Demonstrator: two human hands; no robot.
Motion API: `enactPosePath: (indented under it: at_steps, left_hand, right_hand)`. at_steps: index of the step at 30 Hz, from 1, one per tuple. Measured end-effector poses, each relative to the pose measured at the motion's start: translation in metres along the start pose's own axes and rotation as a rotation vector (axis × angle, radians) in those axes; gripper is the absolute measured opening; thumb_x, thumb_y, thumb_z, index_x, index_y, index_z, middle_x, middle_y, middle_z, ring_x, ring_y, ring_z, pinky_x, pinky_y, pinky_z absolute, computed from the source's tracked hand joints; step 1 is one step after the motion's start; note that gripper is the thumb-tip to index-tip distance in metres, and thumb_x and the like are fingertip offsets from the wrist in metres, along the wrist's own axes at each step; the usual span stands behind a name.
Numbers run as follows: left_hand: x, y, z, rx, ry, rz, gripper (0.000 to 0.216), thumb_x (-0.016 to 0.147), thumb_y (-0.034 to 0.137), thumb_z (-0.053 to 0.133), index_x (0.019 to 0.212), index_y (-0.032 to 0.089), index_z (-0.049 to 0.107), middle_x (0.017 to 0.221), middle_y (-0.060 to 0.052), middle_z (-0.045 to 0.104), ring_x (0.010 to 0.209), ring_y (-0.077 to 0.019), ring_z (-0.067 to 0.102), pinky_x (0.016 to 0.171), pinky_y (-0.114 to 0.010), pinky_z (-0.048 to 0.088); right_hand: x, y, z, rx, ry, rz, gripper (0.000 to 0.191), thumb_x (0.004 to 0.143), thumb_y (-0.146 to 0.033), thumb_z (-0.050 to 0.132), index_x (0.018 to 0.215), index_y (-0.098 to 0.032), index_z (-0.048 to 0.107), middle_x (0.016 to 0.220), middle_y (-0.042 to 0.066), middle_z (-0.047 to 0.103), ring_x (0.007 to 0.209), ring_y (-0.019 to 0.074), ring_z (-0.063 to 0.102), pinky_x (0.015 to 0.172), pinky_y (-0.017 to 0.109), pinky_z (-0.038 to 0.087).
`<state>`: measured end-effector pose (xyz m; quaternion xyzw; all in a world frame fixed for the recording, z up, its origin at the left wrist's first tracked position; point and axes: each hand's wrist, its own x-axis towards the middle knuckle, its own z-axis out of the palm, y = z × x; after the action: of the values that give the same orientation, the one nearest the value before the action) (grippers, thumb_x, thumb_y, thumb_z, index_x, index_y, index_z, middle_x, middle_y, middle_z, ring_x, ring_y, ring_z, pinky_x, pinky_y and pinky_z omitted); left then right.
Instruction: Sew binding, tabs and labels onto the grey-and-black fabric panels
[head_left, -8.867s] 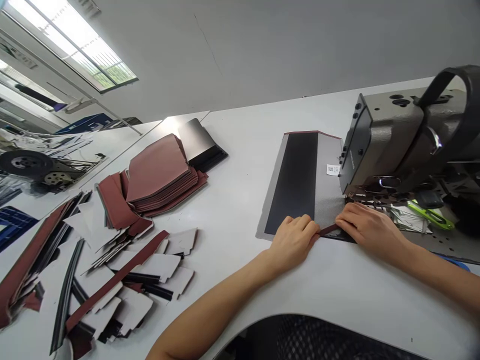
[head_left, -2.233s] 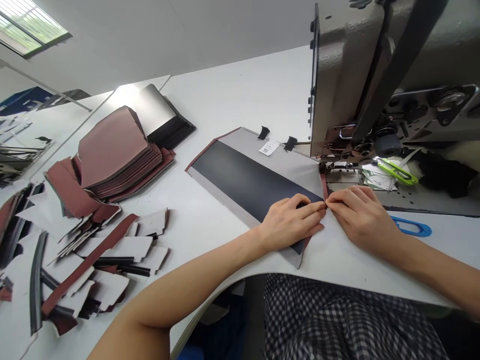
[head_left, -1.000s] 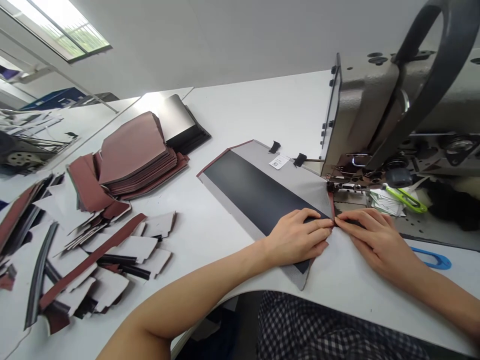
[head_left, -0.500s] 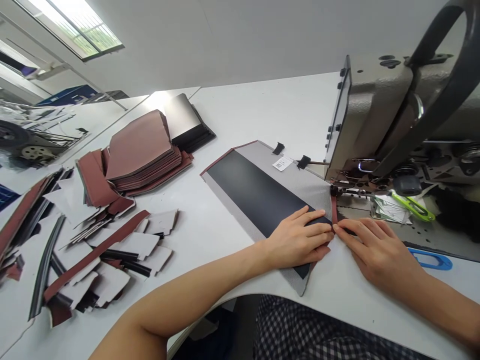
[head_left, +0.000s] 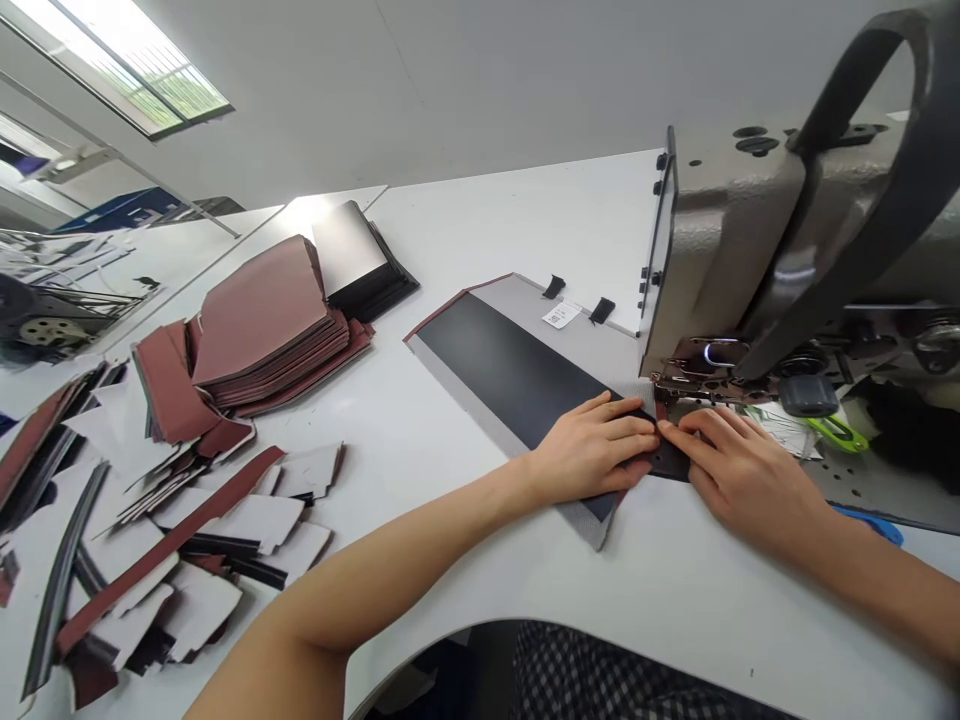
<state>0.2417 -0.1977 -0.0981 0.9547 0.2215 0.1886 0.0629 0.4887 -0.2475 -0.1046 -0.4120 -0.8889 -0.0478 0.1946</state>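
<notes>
Panel (head_left: 525,390) flat on the white surface (head_left: 450,520), slanting far left to near right, its right end at the sewing machine (head_left: 739,220). Against half a second ago: both hands closer to the needle area, shorter run of red edging (head_left: 661,410) showing between. Left hand (head_left: 596,450) laid flat on the panel's near right part, fingers nearly straight, pressing, not gripping. Right hand (head_left: 750,475) half curled, index tip at the edging; whether it pinches, cannot tell. Panel body fine grey mesh, angular outline; smooth dark band (head_left: 495,350) lengthwise; white printed label (head_left: 562,315), two fuzzy black tabs (head_left: 602,310) on far side. Right: light green snips (head_left: 838,433), plastic-looking. Left: thick stack of reddish-brown pieces (head_left: 266,300), leather-like, rounded corners; nearer, jumbled pale-backed scraps (head_left: 206,605), notched edges
</notes>
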Motion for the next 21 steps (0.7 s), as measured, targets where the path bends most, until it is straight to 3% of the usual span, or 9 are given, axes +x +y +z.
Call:
enactPosePath:
  at_steps: [5,11,21]
  left_hand:
    - [0.012,-0.017,0.002,-0.025,-0.011,-0.056,0.030,0.102,0.038,0.052,0.119,0.022,0.071,0.125,-0.004,0.074,0.135,-0.0229,0.059,0.119,-0.040,0.042]
    - [0.022,-0.025,0.003,-0.056,-0.010,-0.076,0.031,0.103,0.038,0.050,0.114,0.021,0.074,0.124,-0.004,0.074,0.126,-0.0217,0.064,0.110,-0.036,0.049]
    - [0.022,-0.027,0.006,-0.069,0.036,-0.081,0.031,0.103,0.037,0.050,0.111,0.019,0.074,0.124,-0.006,0.074,0.126,-0.0227,0.063,0.113,-0.039,0.047]
  right_hand:
    - [0.005,0.010,0.008,-0.003,-0.016,0.089,0.044,0.093,-0.013,0.044,0.134,-0.016,0.062,0.113,0.011,0.065,0.103,0.0274,0.061,0.094,0.045,0.049]
    - [0.007,0.010,0.008,-0.045,0.001,0.041,0.041,0.093,-0.011,0.043,0.127,-0.013,0.067,0.111,0.012,0.066,0.105,0.0289,0.060,0.093,0.045,0.049]
    - [0.011,0.008,-0.001,0.002,0.053,0.023,0.034,0.092,-0.008,0.047,0.113,-0.017,0.073,0.101,0.009,0.067,0.097,0.0262,0.063,0.094,0.043,0.049]
